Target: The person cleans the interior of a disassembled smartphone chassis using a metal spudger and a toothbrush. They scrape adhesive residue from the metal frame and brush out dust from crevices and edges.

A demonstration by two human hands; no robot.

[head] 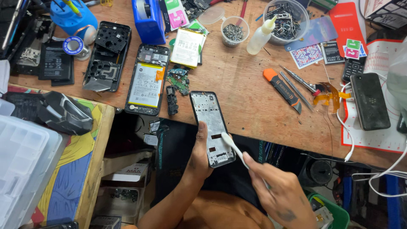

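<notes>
- A stripped phone frame (212, 127) is being gripped at the desk edge (254, 127) by the left hand (199, 157), tilted toward the camera.
- A white brush (235, 150), pinched in the right hand (275, 191) at five o'clock, is being pressed onto its lower part (bristles touching).
- The opened phone (146, 85) is being left at ten o'clock.

Bare wooden counter (250, 89) lies open mid-scene; the orange-handled utility knife (282, 90) blocks the right, the opened black phone (146, 80) the left.
</notes>
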